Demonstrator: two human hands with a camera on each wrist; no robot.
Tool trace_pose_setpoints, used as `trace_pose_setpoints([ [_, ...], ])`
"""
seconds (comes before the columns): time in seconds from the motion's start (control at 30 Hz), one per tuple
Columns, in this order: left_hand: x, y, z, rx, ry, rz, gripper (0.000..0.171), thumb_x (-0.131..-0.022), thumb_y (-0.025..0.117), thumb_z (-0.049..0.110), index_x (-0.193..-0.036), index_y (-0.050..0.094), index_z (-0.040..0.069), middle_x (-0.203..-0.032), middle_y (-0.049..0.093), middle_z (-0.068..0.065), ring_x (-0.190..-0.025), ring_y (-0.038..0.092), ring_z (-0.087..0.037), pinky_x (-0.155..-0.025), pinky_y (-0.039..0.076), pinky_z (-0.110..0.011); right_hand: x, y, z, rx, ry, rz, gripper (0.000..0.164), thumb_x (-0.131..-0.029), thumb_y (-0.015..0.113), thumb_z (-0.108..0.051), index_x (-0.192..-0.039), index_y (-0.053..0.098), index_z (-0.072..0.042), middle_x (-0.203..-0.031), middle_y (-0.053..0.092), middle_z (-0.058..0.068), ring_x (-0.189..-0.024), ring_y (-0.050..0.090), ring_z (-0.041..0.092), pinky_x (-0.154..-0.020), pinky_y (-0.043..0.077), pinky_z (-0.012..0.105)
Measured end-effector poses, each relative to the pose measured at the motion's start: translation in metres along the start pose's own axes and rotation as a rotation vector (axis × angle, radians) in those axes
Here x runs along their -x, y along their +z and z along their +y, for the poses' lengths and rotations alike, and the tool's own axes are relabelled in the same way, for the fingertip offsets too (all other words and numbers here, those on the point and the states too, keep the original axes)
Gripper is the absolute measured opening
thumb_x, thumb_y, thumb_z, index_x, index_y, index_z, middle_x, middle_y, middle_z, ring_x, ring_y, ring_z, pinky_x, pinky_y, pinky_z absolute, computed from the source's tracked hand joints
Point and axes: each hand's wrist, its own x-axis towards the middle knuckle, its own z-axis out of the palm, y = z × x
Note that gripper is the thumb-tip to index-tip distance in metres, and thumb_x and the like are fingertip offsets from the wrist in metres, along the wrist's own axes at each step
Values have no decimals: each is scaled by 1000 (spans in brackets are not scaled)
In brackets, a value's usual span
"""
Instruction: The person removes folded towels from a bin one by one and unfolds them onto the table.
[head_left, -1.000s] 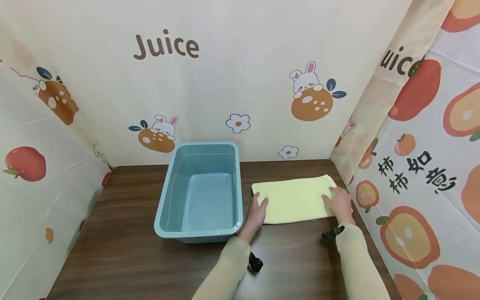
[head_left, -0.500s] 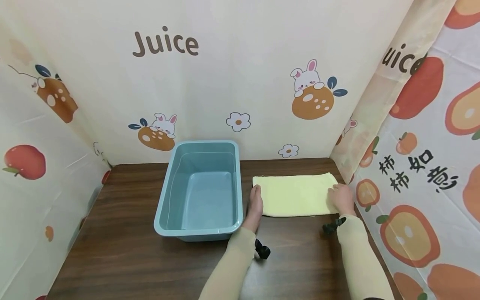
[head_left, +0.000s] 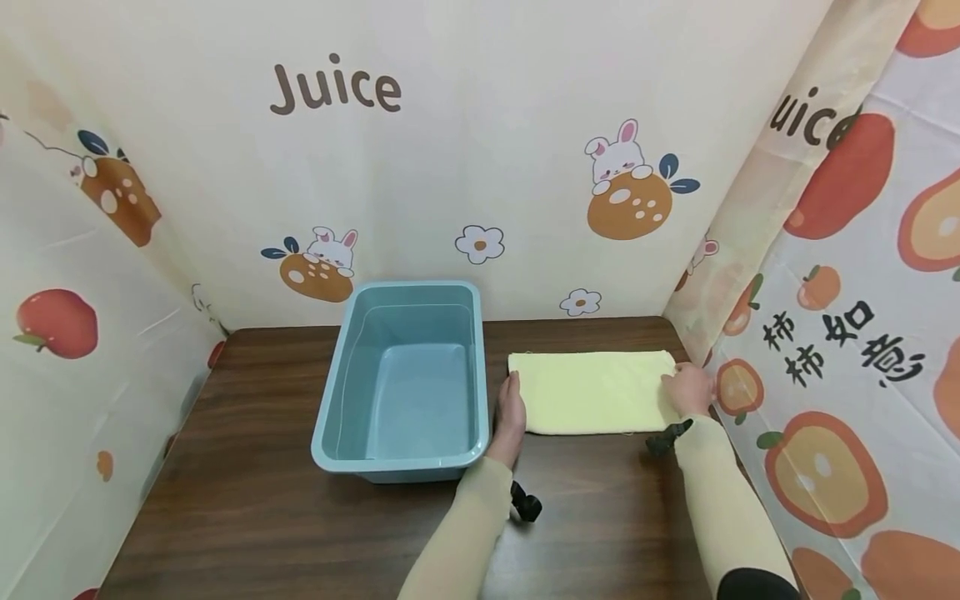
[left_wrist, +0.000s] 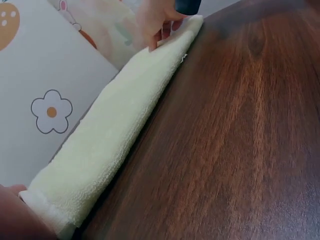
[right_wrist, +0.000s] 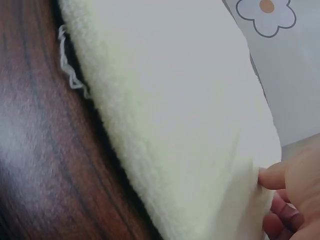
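Folded yellow towel (head_left: 592,393), lying flat between the person's two grips, is what I see being handled. Beyond both grips hangs a pale curtain (head_left: 420,167) printed with rabbits, flowers and the word "Juice"; right of the right grip is a white sheet (head_left: 817,387) covered in orange fruit. Beneath them spreads the dark wooden surface (head_left: 247,467). Just left of the left grip sits a light blue basin (head_left: 401,467). Cream sleeves (head_left: 461,521) come in from the near side. Over at the towel's left end, the left grip (head_left: 510,421) stands on edge, fingers straight, touching it. The right grip (head_left: 688,389), fingers curled in, pinches the right end. Black wrist cameras (head_left: 527,504) sit on the near side of each grip. Left of the right grip, loose thread (right_wrist: 67,62) pokes from the towel's near edge.
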Motion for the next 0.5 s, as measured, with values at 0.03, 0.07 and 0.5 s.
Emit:
trace_pose_setpoints([
  [0.03,0,0,0,6,-3,-6,53,-109,27,33,-145,44,-3,-140,52,-19,-134,43,-34,-114,28,-47,0,-1,-1,3,8,-7,42,-95,56,-17,-126,57,10,-129,54,33,-117,41,55,-94,27,66],
  [0.07,0,-1,-1,6,-3,-9,53,-110,26,33,-145,44,-3,-141,51,-19,-135,42,-34,-114,27,-47,1,-1,-1,9,10,-7,41,-95,55,-18,-125,57,10,-128,55,33,-116,42,55,-95,27,65],
  [0.5,8,-3,5,-53,4,13,61,-109,26,42,-148,42,-2,-155,36,-21,-145,27,-38,-117,21,-48,6,-4,-3,-275,115,54,30,-94,51,-24,-104,56,4,-102,54,22,-96,48,38,-82,38,47],
])
